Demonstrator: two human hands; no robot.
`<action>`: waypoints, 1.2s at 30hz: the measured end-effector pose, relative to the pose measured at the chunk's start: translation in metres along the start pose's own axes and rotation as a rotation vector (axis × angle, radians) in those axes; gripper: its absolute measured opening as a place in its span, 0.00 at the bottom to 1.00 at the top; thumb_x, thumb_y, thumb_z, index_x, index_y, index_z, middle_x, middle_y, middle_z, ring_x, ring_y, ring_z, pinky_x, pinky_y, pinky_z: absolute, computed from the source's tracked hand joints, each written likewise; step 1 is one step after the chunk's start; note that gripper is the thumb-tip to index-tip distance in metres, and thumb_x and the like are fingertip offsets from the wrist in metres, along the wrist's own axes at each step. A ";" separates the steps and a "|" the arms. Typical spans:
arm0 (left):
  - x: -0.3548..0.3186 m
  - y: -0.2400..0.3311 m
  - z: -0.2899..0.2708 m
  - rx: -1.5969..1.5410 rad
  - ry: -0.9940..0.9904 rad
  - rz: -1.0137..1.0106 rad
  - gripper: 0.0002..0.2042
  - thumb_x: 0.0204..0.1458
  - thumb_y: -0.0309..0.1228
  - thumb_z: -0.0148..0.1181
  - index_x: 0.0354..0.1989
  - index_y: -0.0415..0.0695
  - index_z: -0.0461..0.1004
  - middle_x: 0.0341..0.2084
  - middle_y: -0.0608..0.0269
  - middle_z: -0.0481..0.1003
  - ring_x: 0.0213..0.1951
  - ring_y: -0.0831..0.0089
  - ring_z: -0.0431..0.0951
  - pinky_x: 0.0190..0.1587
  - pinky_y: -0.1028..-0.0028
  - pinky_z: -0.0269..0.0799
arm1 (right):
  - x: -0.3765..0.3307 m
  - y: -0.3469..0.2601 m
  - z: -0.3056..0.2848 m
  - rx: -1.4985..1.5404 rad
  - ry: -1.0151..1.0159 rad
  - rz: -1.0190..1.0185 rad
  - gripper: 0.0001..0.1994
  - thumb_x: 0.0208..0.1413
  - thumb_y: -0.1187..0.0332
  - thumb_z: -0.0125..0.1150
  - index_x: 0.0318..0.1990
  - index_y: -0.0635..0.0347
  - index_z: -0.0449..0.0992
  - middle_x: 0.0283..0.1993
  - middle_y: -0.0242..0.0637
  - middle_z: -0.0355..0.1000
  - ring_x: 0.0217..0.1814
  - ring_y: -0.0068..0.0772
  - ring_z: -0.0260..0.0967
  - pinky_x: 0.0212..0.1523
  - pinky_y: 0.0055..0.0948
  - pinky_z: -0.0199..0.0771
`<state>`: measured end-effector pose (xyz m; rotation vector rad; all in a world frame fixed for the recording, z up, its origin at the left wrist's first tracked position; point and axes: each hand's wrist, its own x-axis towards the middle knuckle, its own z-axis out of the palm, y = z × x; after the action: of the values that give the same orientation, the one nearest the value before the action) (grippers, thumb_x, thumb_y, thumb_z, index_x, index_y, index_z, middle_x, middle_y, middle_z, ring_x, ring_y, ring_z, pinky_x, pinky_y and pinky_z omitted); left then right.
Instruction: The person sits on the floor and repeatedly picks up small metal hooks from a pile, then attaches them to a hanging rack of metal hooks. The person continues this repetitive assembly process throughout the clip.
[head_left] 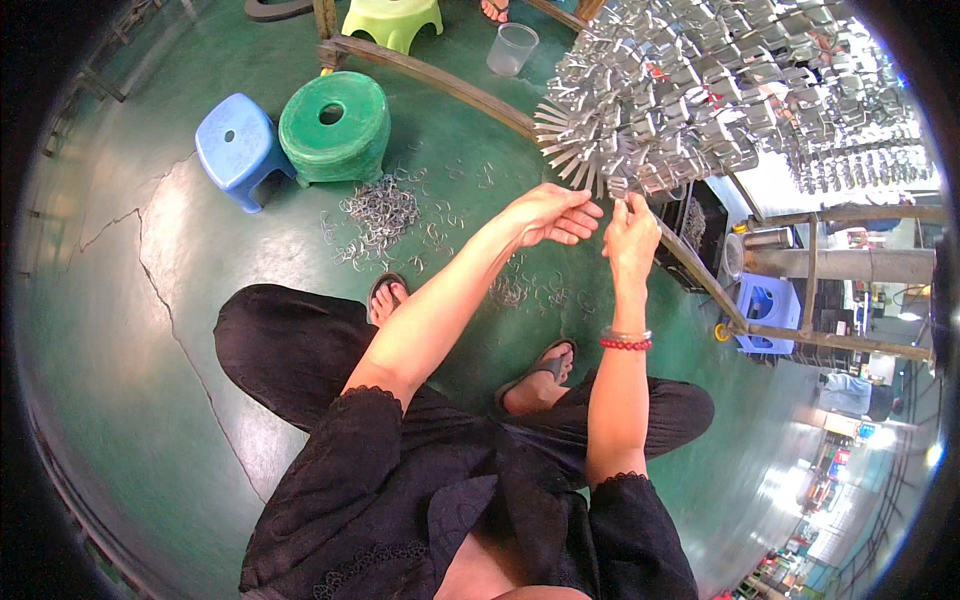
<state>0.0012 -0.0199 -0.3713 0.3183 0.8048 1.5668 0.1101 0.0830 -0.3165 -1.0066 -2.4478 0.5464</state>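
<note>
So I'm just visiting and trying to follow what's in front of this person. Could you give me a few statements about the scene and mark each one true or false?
1. Both hands, the left hand and the right hand, are raised to the rack of shiny metal pieces. True.
2. The round green stool lies tipped on its side. False: it stands upright beside the blue stool.
3. A red bead bracelet is on the right wrist. True.
4. The floor is bare of metal bits. False: loose metal clips lie scattered on the green floor.
5. The clear plastic cup sits on the blue stool. False: it stands on the floor.
</note>
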 end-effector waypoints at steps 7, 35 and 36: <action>0.015 -0.004 0.009 -0.243 -0.111 -0.183 0.20 0.54 0.47 0.54 0.30 0.38 0.74 0.19 0.65 0.74 0.18 0.82 0.72 0.14 0.86 0.64 | 0.002 0.000 -0.050 0.171 -0.407 0.019 0.09 0.55 0.68 0.53 0.41 0.58 0.75 0.14 0.39 0.67 0.11 0.28 0.63 0.16 0.29 0.64; 0.017 -0.030 0.043 -0.200 0.156 0.146 0.09 0.52 0.38 0.59 0.35 0.48 0.75 0.23 0.77 0.72 0.24 0.87 0.69 0.26 0.83 0.67 | -0.013 -0.008 -0.025 0.173 0.070 -0.096 0.12 0.53 0.63 0.54 0.27 0.63 0.74 0.20 0.47 0.70 0.24 0.50 0.71 0.25 0.40 0.67; 0.017 -0.028 0.038 -0.177 0.152 0.143 0.08 0.52 0.38 0.58 0.34 0.48 0.75 0.23 0.76 0.72 0.24 0.87 0.69 0.27 0.82 0.67 | -0.013 -0.008 -0.019 0.215 0.070 -0.083 0.11 0.52 0.63 0.55 0.26 0.63 0.74 0.20 0.47 0.70 0.24 0.50 0.70 0.25 0.40 0.67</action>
<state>0.0430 0.0072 -0.3667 0.1307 0.7671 1.7996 0.1246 0.0717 -0.2998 -0.8193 -2.2992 0.7162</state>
